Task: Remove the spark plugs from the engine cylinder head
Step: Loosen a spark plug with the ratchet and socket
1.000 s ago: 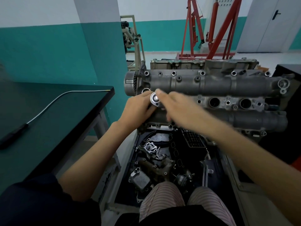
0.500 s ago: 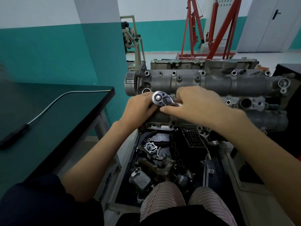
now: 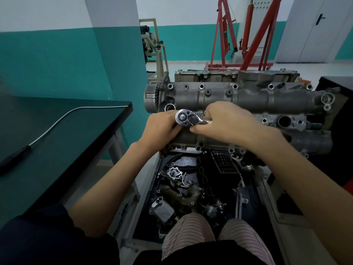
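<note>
The head (image 3: 248,100) of the engine lies across the view, grey and dirty, with round bolt holes along its top edge. A chrome ratchet (image 3: 188,118) stands over the left part of the head, its round end facing up. The right hand (image 3: 227,122) is closed around the handle of the ratchet; the fingers curl over it and hide most of it. The left hand (image 3: 162,128) rests at the left side of the ratchet's round end, with the fingers bent against it and under it, so it steadies the tool. No plug itself can be seen; the place under the ratchet is covered by both hands. One open well (image 3: 284,121) shows to the right of the right hand, dark inside.

Below the head, a black tray (image 3: 248,192) holds loose engine parts, among them a small cooler block (image 3: 162,211) and a short chain (image 3: 184,178). At the left is a dark green table (image 3: 57,142) with a thin pick-up tool (image 3: 47,131) lying on it. A red crane (image 3: 244,35) stands behind, near the wall.
</note>
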